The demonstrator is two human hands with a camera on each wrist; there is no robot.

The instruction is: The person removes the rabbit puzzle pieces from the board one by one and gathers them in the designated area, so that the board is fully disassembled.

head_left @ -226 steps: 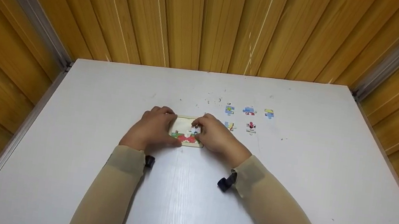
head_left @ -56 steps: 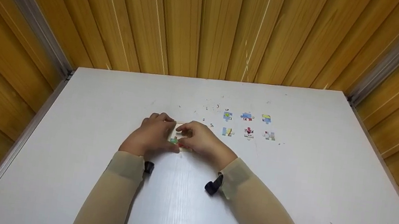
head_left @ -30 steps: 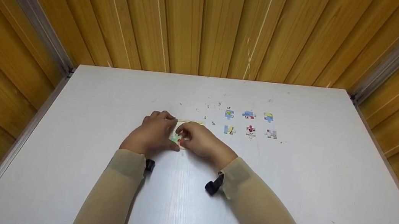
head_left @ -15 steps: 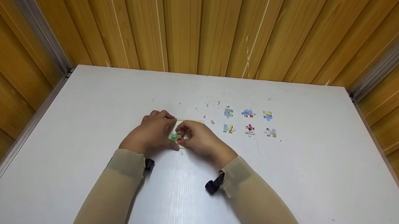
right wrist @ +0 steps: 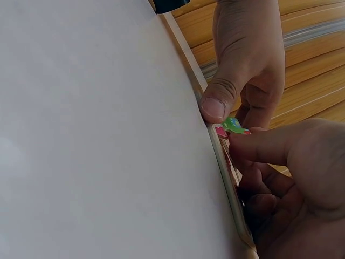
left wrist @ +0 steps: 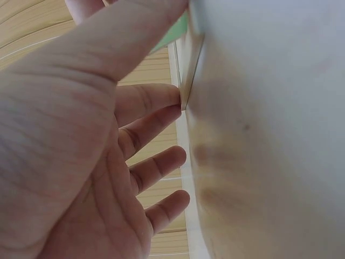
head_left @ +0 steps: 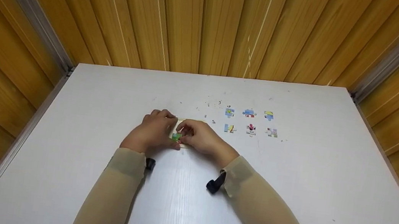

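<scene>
While the left hand [head_left: 153, 129] braced a small rectangular pale-wood puzzle frame [right wrist: 228, 183], the right hand [head_left: 202, 137] reached over the frame's right side. The frame lay flat on the white tabletop [head_left: 311, 173], slightly left of its middle and well short of its far edge. The left grip spanned the frame's left side, thumb at the near edge and fingertips at the far left corner; two further fingers stood apart from it. The right grip, thumb and fingers curled inward, pinched a bright green jigsaw piece with pale blue spots [right wrist: 233, 124] near the frame's near left corner; exact contact was partly hidden. A pink patch showed just beside that piece.

To the frame's right, toward the tabletop's far edge, six small multicoloured jigsaw pieces lay apart in two rows of three, including a blue-and-red one [head_left: 249, 113] and a yellow-and-blue one [head_left: 268, 115]. Both wrists carried beige sleeves [head_left: 112, 185] and black devices [head_left: 215, 185].
</scene>
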